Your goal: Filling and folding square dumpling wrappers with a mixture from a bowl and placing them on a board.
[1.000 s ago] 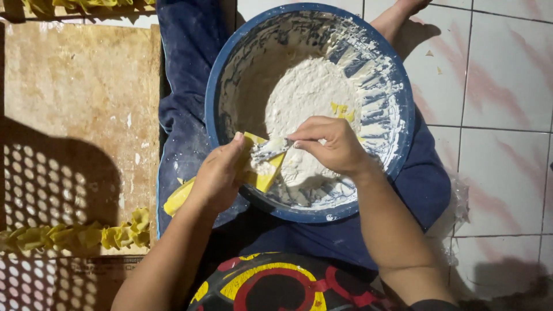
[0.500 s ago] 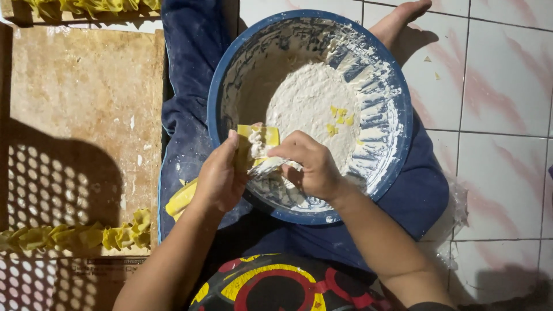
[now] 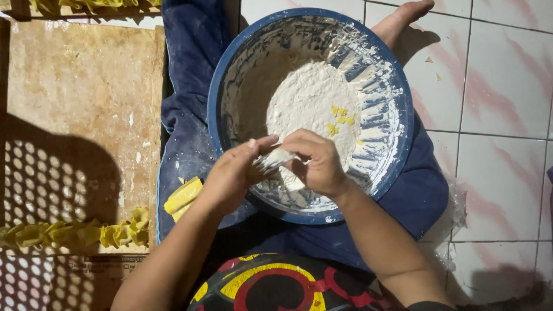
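Observation:
A big blue bowl (image 3: 222, 86) rests on my lap, smeared inside with white paste (image 3: 311, 98) that has a few yellow scraps on it. Over the bowl's near rim my left hand (image 3: 230, 175) grips a stack of yellow dough wrappers (image 3: 183, 197), whose end sticks out below the palm. My right hand (image 3: 317, 164) is right beside it. It pinches a small utensil (image 3: 276, 158) coated in white paste, with the tip against my left fingers. Which kind of utensil it is cannot be told.
A brown board (image 3: 80, 103) lies on the left, with a row of folded yellow dumplings (image 3: 75, 233) at its near edge and more dumplings (image 3: 86, 4) at the top. White floor tiles (image 3: 495, 115) lie to the right. My bare foot (image 3: 403, 20) shows beyond the bowl.
My right hand has drawn the paste-covered utensil from the bowl toward my left hand. My left fingers have closed over the wrapper that showed on top before.

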